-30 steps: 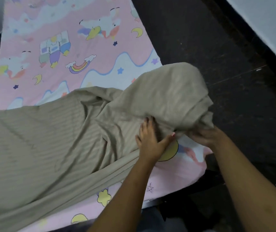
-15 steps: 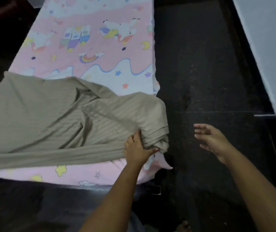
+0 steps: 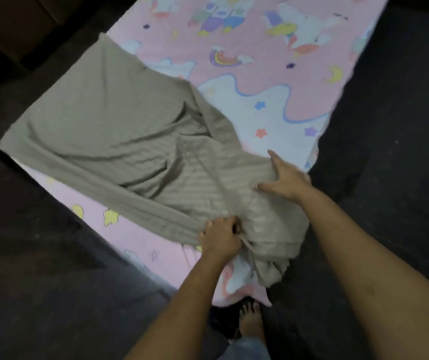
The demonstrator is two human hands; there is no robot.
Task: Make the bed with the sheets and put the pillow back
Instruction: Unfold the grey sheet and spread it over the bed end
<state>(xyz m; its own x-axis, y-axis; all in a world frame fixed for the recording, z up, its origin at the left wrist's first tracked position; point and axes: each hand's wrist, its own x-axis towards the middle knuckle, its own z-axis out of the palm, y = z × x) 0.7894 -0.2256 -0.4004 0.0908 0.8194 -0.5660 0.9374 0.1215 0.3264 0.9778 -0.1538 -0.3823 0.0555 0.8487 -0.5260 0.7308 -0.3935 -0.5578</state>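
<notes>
**Fig. The olive striped sheet being drawn across the near end of the bed.**

We see the olive striped sheet (image 3: pixel 120 131) lying on the bed (image 3: pixel 140 245), over its pink cartoon-print cover (image 3: pixel 273 81). Its long axis runs crosswise to the bed's length. The flatter end reaches the bed's left edge, and the bunched end points at the bed's near right corner, where a fold hangs over the side. The left grip (image 3: pixel 220 237) is clenched on the gathered hem just in from that corner, which we judge anchors the cloth. The right grip (image 3: pixel 286 178), fingers straight and thumb splayed, lies released on the fabric at the bed's right edge, probably to smooth it or draw it outward. No pillow is in view. A bare foot (image 3: pixel 251 320) stands on the dark floor (image 3: pixel 403 126) below the bed's near corner.
</notes>
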